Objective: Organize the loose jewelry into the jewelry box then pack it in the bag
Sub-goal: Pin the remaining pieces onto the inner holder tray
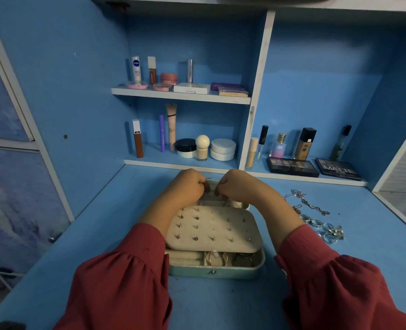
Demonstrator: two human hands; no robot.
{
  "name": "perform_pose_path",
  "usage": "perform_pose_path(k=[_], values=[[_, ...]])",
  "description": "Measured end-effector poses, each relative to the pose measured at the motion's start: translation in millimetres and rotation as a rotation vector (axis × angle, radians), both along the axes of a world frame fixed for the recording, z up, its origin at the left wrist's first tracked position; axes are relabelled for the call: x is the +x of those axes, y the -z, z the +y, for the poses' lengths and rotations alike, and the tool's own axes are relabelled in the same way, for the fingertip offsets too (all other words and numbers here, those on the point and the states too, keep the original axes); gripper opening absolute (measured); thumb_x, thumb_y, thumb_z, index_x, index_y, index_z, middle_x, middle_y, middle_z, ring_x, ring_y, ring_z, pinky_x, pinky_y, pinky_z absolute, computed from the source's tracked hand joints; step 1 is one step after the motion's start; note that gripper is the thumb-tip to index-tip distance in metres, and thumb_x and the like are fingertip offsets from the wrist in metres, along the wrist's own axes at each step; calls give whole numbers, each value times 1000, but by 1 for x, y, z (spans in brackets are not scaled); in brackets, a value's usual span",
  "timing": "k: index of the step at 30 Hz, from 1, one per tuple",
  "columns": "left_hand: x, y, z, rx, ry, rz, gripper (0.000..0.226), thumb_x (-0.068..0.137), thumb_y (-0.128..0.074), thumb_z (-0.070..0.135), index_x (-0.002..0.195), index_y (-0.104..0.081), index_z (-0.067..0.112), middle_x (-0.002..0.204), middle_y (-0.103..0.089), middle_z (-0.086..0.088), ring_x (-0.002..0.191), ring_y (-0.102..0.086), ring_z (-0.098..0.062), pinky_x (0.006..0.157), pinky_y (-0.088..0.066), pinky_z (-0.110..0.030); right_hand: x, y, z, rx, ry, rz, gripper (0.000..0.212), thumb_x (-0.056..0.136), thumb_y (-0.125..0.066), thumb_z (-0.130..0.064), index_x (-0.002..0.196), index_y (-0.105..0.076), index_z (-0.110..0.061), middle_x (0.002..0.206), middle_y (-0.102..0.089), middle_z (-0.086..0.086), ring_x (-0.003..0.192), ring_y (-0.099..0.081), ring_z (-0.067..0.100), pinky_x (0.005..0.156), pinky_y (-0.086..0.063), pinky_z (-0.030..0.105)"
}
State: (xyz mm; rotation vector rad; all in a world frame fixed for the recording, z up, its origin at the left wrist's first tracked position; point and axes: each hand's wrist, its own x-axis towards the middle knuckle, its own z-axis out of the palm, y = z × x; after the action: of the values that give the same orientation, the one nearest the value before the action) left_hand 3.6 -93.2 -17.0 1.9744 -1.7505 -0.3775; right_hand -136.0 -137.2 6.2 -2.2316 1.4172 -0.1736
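Both hands [189, 184] [230, 185] curl over the open jewelry box's [217, 270] far end

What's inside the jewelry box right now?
In the jewelry box, a cream earring panel carries studs. The front compartments below it hold rings and padded rolls. The panel and both hands hide the rest.

Jewelry box [215, 270] open, mid-desk — loose chains, rings [321, 227] just right.
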Motion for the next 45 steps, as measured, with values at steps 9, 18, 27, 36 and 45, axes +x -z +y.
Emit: perform_pose_path(k=[9, 18, 27, 36, 45], values=[[7, -8, 9, -71, 130, 201, 23, 83, -66, 1, 100, -73, 16, 101, -71, 0, 92, -65, -12, 89, -53, -30, -7, -11, 4, 124, 0, -184, 29, 81, -63, 1, 102, -61, -19, 82, -72, 10, 68, -70, 22, 66, -60, 32], [11, -9, 15, -62, 139, 151, 29, 85, -62, -3, 105, -72, 15, 107, -69, 0, 96, -64, -14, 90, -51, -26, -6, -13, 0, -56, 48, -138, 13, 82, -70, -7, 86, -67, -19, 83, -73, 4, 73, -72, 17, 75, -60, 39], [9, -8, 17, 117, 175, 20, 22, 87, -65, 20, 107, -73, 18, 99, -65, 3, 93, -60, -12, 86, -50, -29, -9, -12, 7, -43, -115, 227, 28, 80, -75, -30, 100, -74, -10, 88, -69, 4, 60, -60, 15, 73, -54, 32], [3, -8, 16, 143, 173, 79, 21, 84, -59, 7, 97, -73, 15, 97, -68, -6, 91, -63, -21, 84, -53, -38, -8, -4, 7, 74, -152, -25, 7, 88, -66, -24, 90, -65, -30, 105, -62, 2, 82, -58, 19, 50, -44, 23], [10, -6, 17, 106, 201, 116, 15, 83, -70, 15, 98, -74, 17, 89, -65, 7, 88, -61, -11, 86, -52, -31, -15, -8, 0, 45, -187, 17, 9, 85, -69, -18, 93, -71, -23, 97, -68, -1, 81, -61, 15, 58, -49, 21]])
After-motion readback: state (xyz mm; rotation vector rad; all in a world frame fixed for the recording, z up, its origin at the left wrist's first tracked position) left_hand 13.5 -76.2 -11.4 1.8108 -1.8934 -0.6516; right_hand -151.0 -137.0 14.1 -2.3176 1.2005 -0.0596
